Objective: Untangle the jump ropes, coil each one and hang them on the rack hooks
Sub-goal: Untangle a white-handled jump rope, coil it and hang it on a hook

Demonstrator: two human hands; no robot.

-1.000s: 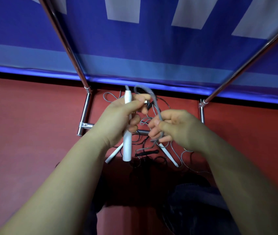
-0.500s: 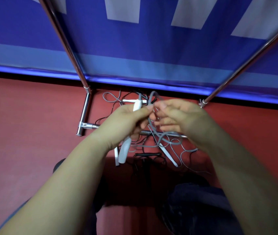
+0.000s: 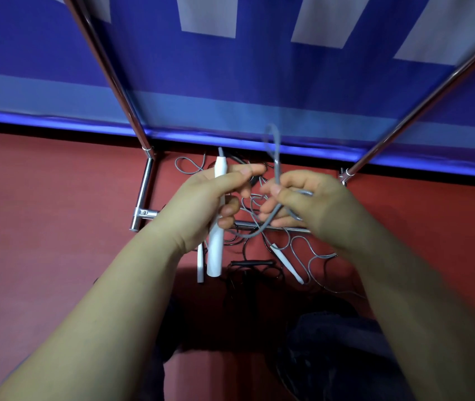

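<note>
My left hand (image 3: pixel 201 204) grips a white jump rope handle (image 3: pixel 216 253) held upright. Beside it, my right hand (image 3: pixel 311 204) pinches the grey rope (image 3: pixel 272 146), and a loop of it stands up above my fingers. The rope sags in a curve between both hands. On the red floor below lies a tangle of grey and black ropes (image 3: pixel 297 250), with a second white handle (image 3: pixel 287 264), a thin white handle (image 3: pixel 200 264) and a black handle (image 3: pixel 252 263). The chrome rack (image 3: pixel 143 195) stands behind the pile; no hooks are in view.
Two slanted chrome poles (image 3: pixel 109 68) (image 3: pixel 421 108) rise left and right of my hands. A low chrome crossbar (image 3: pixel 285 228) runs under the ropes. A blue and white banner (image 3: pixel 259 82) hangs behind. Dark clothing (image 3: pixel 332 342) fills the lower middle.
My hands have separated a little. The white handle has swung upright in my left hand. My right hand has drawn a loop of grey rope upward.
</note>
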